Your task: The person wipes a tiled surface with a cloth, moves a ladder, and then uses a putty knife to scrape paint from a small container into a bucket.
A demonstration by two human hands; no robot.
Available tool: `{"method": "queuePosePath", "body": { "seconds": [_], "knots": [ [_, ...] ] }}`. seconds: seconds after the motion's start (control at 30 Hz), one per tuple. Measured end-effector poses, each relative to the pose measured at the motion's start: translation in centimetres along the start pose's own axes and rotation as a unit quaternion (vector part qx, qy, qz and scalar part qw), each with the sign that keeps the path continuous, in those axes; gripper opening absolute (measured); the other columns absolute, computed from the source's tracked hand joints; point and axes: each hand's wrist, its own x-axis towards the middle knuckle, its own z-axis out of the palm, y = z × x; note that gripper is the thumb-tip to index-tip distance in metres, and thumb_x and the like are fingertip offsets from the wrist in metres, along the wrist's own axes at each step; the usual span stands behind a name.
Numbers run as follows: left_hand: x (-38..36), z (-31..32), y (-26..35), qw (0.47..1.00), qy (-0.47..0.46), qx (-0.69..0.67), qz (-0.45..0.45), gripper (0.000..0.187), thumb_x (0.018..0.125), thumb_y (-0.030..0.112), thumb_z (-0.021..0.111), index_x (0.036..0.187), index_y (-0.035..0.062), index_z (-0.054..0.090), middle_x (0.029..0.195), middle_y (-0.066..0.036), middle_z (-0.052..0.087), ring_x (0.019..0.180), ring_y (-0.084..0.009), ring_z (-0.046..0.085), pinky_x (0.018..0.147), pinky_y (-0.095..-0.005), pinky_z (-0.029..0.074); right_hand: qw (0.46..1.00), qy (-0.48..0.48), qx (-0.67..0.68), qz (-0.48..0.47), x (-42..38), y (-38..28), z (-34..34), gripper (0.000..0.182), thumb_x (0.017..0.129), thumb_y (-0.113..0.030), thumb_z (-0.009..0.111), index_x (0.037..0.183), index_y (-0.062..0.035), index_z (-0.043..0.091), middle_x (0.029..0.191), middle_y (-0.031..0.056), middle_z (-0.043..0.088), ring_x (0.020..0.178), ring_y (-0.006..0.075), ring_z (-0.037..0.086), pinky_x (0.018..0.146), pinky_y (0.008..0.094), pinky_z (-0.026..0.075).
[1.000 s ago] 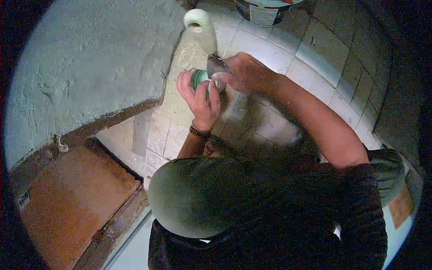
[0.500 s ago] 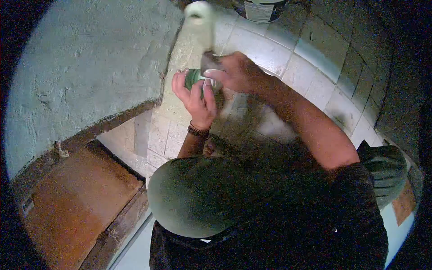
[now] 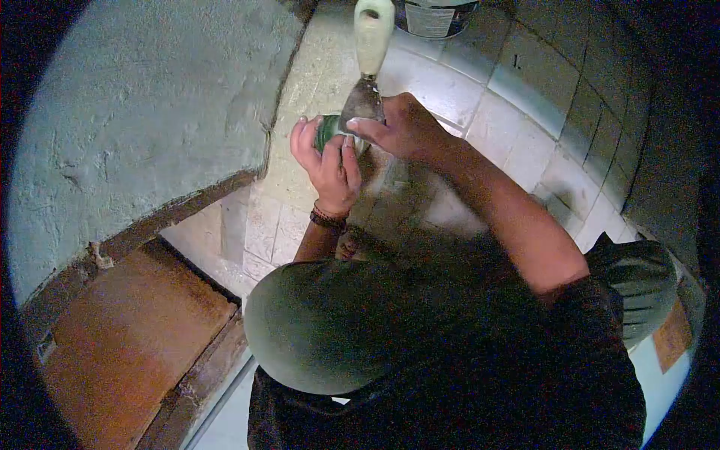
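Fingers (image 3: 330,156) of the left hand (image 3: 333,174) curled round a green object (image 3: 325,135); just to its right, the right hand (image 3: 405,127) pinched the scraper's blade (image 3: 361,103), handle (image 3: 373,43) pointing forward

The left hand (image 3: 328,171) and scraper (image 3: 363,100) partly hide the green object (image 3: 325,133), while the picture's edge crops the far bucket (image 3: 430,19).
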Motion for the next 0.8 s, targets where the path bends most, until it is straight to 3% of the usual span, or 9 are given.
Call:
{"method": "queuePosePath", "body": {
  "seconds": [0.13,0.27,0.37,0.43,0.47,0.53,0.63,0.77,0.8],
  "knots": [
    [0.1,-0.2,-0.1,1.0,-0.018,0.003,-0.002,0.011,0.083,0.01,0.057,0.089,0.0008,0.06,0.125,-0.022,0.045,0.119,-0.0429,0.037,0.101,-0.0518,0.029,0.997,-0.018,0.009,0.068,-0.5,-0.5,-0.3,0.035,0.084,-0.035,0.063,0.085,-0.0008,0.063,0.069,0.0183,0.062,0.06,0.0243,0.061,0.062,0.036,0.048],
    [0.0,0.1,-0.2,1.0,-0.014,-0.012,-0.003,0.011,0.083,0.007,0.054,0.09,-0.0003,0.058,0.124,-0.022,0.045,0.119,-0.0434,0.037,0.099,-0.0511,0.03,0.996,0.009,0.044,0.072,-1.8,-2.4,-0.5,0.036,0.085,-0.036,0.061,0.086,-0.0001,0.062,0.07,0.0187,0.063,0.061,0.0263,0.062,0.062,0.0364,0.048],
    [0.1,0.2,-0.5,0.999,-0.023,-0.039,0.019,0.011,0.082,0.006,0.055,0.09,-0.0003,0.058,0.123,-0.022,0.045,0.119,-0.0434,0.038,0.1,-0.0507,0.031,0.994,0.098,0.026,0.046,-2.1,-1.0,1.4,0.035,0.086,-0.035,0.06,0.084,0.0004,0.063,0.064,0.019,0.06,0.058,0.03,0.06,0.059,0.0375,0.047],
    [0.2,0.2,-0.4,0.999,-0.021,-0.042,0.017,0.009,0.082,0.006,0.057,0.088,0.0002,0.058,0.123,-0.022,0.046,0.119,-0.0423,0.04,0.1,-0.0508,0.031,0.973,0.212,-0.019,-0.094,-1.0,-0.1,2.8,0.034,0.086,-0.034,0.059,0.082,0.0002,0.063,0.061,0.0194,0.059,0.057,0.0323,0.06,0.056,0.0391,0.046],
    [0.2,0.2,-0.2,0.999,-0.022,-0.047,0.015,0.008,0.081,0.006,0.06,0.087,0.0006,0.058,0.123,-0.022,0.047,0.118,-0.0413,0.042,0.1,-0.0509,0.032,0.973,0.211,-0.018,-0.093,-1.0,-0.1,2.7,0.034,0.086,-0.034,0.059,0.082,0.0002,0.063,0.061,0.0194,0.059,0.057,0.0323,0.06,0.056,0.0391,0.046],
    [0.1,0.3,-0.5,0.999,-0.021,-0.037,0.015,0.009,0.081,0.006,0.058,0.088,0.0002,0.058,0.123,-0.022,0.046,0.118,-0.0423,0.041,0.1,-0.0504,0.032,0.993,0.09,-0.042,-0.065,-0.9,-0.2,2.1,0.022,0.084,-0.025,0.058,0.09,-0.0041,0.062,0.066,0.0178,0.058,0.059,0.0381,0.057,0.054,0.0461,0.046],
    [0.2,0.3,-0.6,1.0,-0.012,-0.023,0.01,0.01,0.081,0.005,0.057,0.09,-0.0004,0.058,0.123,-0.022,0.045,0.118,-0.0432,0.04,0.099,-0.0497,0.032,0.993,0.064,-0.092,-0.032,-1.4,-1.2,1.7,0.023,0.086,-0.025,0.057,0.092,-0.0039,0.061,0.068,0.0195,0.06,0.061,0.0363,0.059,0.055,0.0466,0.048],
    [0.2,0.6,-0.5,0.999,0.008,-0.032,-0.018,0.01,0.081,0.005,0.058,0.089,-0.0009,0.058,0.122,-0.022,0.046,0.117,-0.0431,0.041,0.099,-0.0495,0.033,0.989,0.141,0.024,0.028,-2.5,-2.2,1.9,0.023,0.088,-0.026,0.055,0.091,-0.0038,0.061,0.07,0.0208,0.061,0.061,0.0355,0.061,0.055,0.0473,0.049],
    [0.1,0.5,-0.5,0.999,0.009,-0.033,-0.019,0.01,0.081,0.005,0.058,0.089,-0.0009,0.058,0.122,-0.022,0.046,0.117,-0.0431,0.041,0.099,-0.0495,0.033,0.99,0.123,0.015,0.063,-3.1,-2.7,1.6,0.028,0.087,-0.03,0.058,0.088,-0.0026,0.063,0.069,0.0197,0.062,0.062,0.0334,0.063,0.057,0.0423,0.049]
  ]
}}
